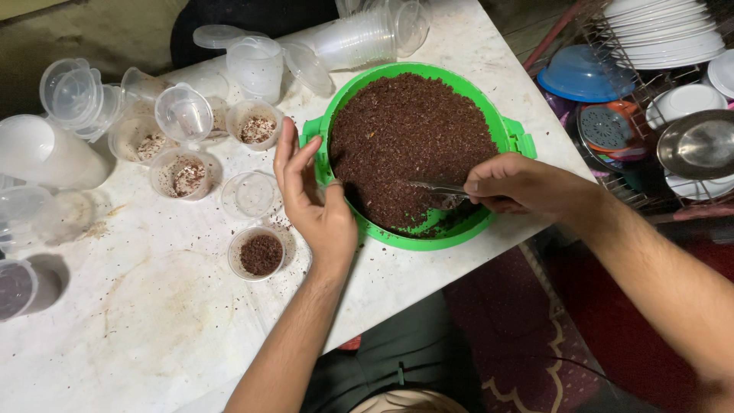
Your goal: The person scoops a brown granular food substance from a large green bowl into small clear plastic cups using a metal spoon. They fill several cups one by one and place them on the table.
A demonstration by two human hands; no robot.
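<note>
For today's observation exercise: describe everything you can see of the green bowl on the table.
The green bowl is round, looks like plastic, and has tab handles at its left and right rim. It sits flat near the table's front edge, nearly full of dark brown grains, with bare green showing at the near side. The left hand rests against its left rim; the right hand dips a metal spoon in.
</note>
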